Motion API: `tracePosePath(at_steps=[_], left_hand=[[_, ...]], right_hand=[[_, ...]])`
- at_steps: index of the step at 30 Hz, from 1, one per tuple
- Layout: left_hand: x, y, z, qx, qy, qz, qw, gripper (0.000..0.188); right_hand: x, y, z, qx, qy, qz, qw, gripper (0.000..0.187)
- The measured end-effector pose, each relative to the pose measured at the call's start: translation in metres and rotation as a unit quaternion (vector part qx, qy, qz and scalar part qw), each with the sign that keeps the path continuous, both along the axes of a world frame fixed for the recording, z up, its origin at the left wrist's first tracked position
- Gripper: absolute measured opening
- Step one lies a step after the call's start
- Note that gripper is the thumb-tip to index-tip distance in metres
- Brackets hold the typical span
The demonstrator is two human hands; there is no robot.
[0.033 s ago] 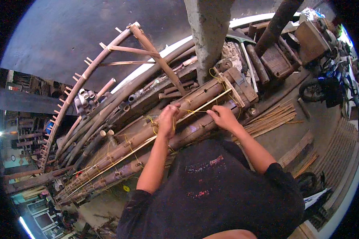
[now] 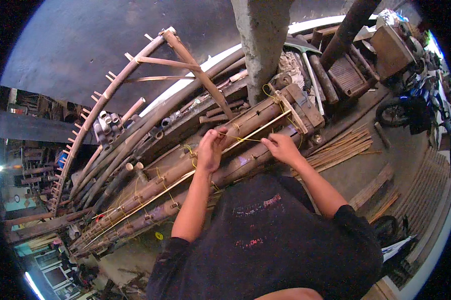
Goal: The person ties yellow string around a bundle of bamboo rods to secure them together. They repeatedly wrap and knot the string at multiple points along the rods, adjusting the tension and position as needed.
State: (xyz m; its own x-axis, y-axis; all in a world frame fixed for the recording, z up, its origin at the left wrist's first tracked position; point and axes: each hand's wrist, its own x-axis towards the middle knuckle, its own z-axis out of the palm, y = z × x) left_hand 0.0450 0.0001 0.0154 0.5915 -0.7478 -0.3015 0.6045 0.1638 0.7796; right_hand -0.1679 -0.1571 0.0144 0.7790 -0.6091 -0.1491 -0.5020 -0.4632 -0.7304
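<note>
A thin yellow cord (image 2: 246, 139) runs between my hands, looped round a pale slender bamboo rod (image 2: 260, 129). My left hand (image 2: 211, 151) is over the far bamboo pole (image 2: 178, 174), its fingertips pinched on one end of the cord. To the right, my right hand (image 2: 281, 148) grips the other end between thumb and fingers, above the near bamboo pole (image 2: 230, 175). The pale rod lies lengthwise between the two thick poles. Yellow ties hang at several pegs along them. A wooden crosspiece (image 2: 295, 116) joins the poles at the right end.
Behind the poles stands a concrete post (image 2: 263, 50). A curved pegged bamboo frame (image 2: 108, 90) leans at the left. Split bamboo strips (image 2: 343, 148) lie on the floor at right, near a motorcycle (image 2: 405, 107). A yellow spool (image 2: 159, 235) sits below the near pole.
My left hand has turned slightly, its fingers a little more extended, and the cord between my hands has shifted a little. My right hand is nearly where it was.
</note>
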Motion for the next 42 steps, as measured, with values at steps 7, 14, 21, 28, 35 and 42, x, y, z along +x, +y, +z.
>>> tracePosePath(at_steps=[7,14,21,28,35,42], left_hand=[[0.022,-0.016,-0.028,-0.032,0.154,-0.01,0.988,0.023],[0.001,-0.04,0.001,0.142,-0.464,-0.163,0.859,0.037],[-0.016,-0.037,0.022,0.117,-0.281,-0.202,0.931,0.035],[-0.028,-0.037,0.044,0.051,-0.047,-0.088,0.994,0.03],[-0.024,-0.027,0.023,0.135,-0.075,-0.261,0.953,0.065],[-0.054,-0.002,0.009,0.25,-0.663,-0.183,0.681,0.033]], right_hand=[[-0.028,-0.001,-0.018,-0.152,0.099,-0.038,0.983,0.046],[-0.006,-0.034,0.04,-0.113,-0.028,0.011,0.993,0.041],[0.041,-0.037,0.079,0.105,-0.339,-0.048,0.934,0.028],[0.057,0.015,-0.002,-0.014,-0.188,0.121,0.974,0.023],[0.048,-0.006,0.02,0.168,-0.244,0.03,0.955,0.019],[0.062,-0.007,0.013,0.126,-0.128,0.016,0.984,0.021]])
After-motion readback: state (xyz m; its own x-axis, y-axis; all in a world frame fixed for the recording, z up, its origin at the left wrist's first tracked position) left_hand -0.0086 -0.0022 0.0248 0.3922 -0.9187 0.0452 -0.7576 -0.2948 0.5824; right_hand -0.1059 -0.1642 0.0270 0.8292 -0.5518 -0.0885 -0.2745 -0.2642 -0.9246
